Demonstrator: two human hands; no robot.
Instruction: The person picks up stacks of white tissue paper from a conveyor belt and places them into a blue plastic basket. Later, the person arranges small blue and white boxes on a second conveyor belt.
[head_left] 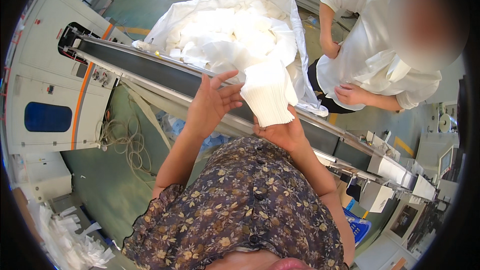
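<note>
A thick stack of white folded tissues rests in my right hand, its layered edges fanned toward me. My right fingers wrap round the lower end of the stack. Just left of it, my left hand is raised with its fingers spread and nothing in it. Both hands are above the dark conveyor belt. Beyond the belt stands a big white sack, its mouth wide, heaped with loose white tissue pieces.
A person in a white shirt stands right of the sack. The belt runs from a white machine at left to machinery at right. Coiled hoses lie on the green floor. White scraps are at lower left, a blue basket at lower right.
</note>
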